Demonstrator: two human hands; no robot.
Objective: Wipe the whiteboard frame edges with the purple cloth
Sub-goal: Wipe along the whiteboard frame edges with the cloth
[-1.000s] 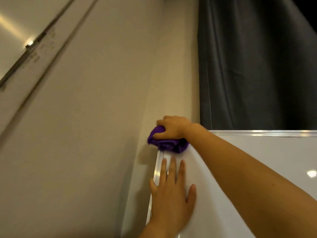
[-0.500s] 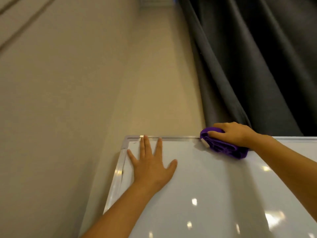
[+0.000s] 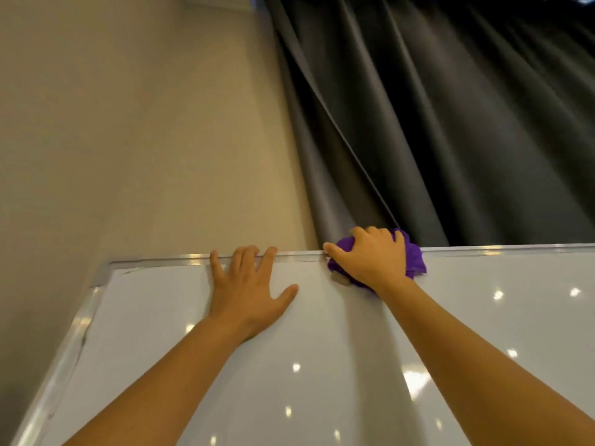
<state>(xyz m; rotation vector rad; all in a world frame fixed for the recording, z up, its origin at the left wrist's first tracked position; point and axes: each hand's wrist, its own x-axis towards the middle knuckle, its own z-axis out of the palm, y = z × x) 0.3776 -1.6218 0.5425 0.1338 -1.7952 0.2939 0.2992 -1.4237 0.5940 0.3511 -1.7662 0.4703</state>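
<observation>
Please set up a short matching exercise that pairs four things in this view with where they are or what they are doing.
Column one:
1. left hand
2. right hand
3. purple cloth
4. dark curtain

Column two:
A. hangs behind the whiteboard's top edge
B. bunched on the top frame edge under a hand
C. lies open and flat on the whiteboard, fingertips at the top frame
D. closed over the cloth on the top frame

Pairs: 1-C, 2-D, 3-B, 4-A
</observation>
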